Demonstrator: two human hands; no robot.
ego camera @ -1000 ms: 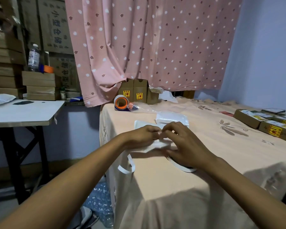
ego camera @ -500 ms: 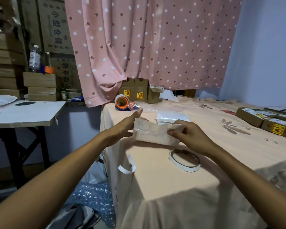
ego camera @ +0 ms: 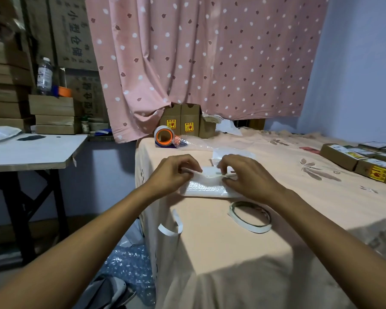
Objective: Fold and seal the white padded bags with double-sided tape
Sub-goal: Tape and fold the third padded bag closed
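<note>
Both left hand (ego camera: 173, 173) and right hand (ego camera: 248, 176) pinch the white padded bag (ego camera: 206, 188); a carton (ego camera: 74, 33) behind reads 小型仓储.

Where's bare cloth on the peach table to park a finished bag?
Free: the peach tablecloth this side of the loose white backing strip and flat white tape ring; the patch between the right hand and the brown yellow-labelled boxes. Crowded: back-left corner, with the orange-cored tape roll, clear plastic wrap and brown cartons.
</note>
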